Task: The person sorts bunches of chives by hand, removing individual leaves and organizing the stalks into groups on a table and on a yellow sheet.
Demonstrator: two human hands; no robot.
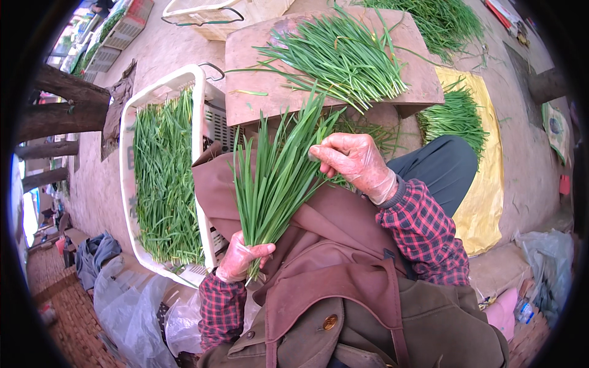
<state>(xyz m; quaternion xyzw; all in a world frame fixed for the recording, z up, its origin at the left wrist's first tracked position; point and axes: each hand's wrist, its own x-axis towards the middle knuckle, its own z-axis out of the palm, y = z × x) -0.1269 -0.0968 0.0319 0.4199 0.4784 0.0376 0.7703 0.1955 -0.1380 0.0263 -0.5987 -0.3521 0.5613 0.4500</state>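
Note:
A bunch of Chinese chives [273, 178] fans upward over my lap, its pale stem ends gathered low. My left hand [240, 259], in a thin clear glove, is closed around those stems. Beside the leaf tips, my right hand [358, 161], gloved likewise, is closed with thumb and fingers pinched together. It seems to pinch a leaf at the bunch's edge, but the fingertips hide what is there. Ahead, a pile of loose chives [343, 58] lies on a low wooden board [251, 101]. To my left stands a white plastic crate [199, 110] filled with chives.
On the right, chives [454, 119] lie on a yellow sheet [481, 208]; more chives [438, 21] heap beyond the board. Another pale crate [215, 12] stands at the far side. Wooden posts [67, 104] are at the left. Plastic bags [132, 313] lie near me.

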